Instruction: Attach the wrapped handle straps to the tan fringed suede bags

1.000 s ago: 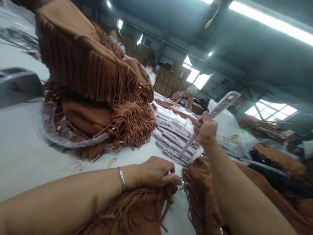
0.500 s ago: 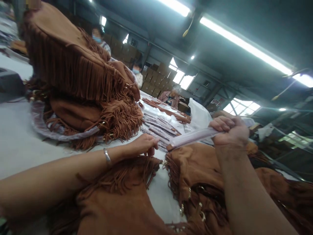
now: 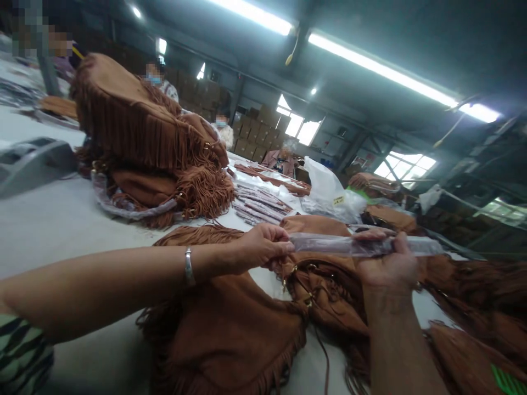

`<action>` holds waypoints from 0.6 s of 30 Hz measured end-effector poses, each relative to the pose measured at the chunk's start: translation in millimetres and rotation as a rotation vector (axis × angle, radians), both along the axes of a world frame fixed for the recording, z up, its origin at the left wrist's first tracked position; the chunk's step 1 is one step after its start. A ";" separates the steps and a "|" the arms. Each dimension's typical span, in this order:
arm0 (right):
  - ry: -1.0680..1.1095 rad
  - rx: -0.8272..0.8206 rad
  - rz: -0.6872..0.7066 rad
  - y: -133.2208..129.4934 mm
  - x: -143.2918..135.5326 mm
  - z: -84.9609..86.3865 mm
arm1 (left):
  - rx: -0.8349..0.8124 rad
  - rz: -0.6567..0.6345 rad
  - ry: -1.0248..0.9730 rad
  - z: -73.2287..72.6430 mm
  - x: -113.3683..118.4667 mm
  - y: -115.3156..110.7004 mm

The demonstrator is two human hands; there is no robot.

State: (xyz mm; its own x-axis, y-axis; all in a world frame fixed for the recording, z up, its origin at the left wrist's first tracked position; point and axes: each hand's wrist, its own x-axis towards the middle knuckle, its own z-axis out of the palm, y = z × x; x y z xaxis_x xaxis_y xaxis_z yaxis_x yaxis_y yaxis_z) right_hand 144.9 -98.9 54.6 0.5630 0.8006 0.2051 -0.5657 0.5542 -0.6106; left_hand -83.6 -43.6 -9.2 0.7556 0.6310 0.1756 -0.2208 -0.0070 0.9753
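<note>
A long strip of clear plastic wrap is stretched between my two hands; whether a strap lies inside I cannot tell. At its left end, my left hand pinches it with fingertips. Farther right, my right hand has its fingers and thumb closed around the strip, and a loose end sticks out past it. Below my left arm lies a brown suede fringed bag. Under the strip, another brown bag with gold-coloured metal fittings rests on the white table.
Stacked fringed bags stand on the left, beside a grey tape dispenser. Plastic-wrapped straps lie farther back, near a white plastic bag. More brown suede pieces lie right. Several people are in the background.
My right hand has come down and turned palm upward, bringing the strip nearly level. My left hand has moved right and now pinches the strip's left end.
</note>
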 end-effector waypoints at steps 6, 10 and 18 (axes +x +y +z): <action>-0.956 -1.089 0.415 -82.2 16.0 -64.5 | 0.531 0.099 0.236 -14.7 -8.4 6.6; -1.129 -0.862 0.732 -110.7 -3.6 -44.0 | 0.910 0.063 0.316 -16.6 -15.7 9.4; -1.458 -0.505 0.309 -31.8 -63.4 -18.6 | 1.673 0.222 0.368 -22.9 -11.3 14.6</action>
State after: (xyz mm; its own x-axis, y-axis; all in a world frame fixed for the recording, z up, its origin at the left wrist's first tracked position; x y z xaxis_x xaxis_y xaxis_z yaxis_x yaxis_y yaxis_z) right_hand 81.4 -130.8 36.0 -0.0652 0.9938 0.0904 0.6034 0.1114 -0.7896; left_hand -94.8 -29.0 -32.1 0.8342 0.0487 0.5493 0.1400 -0.9822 -0.1255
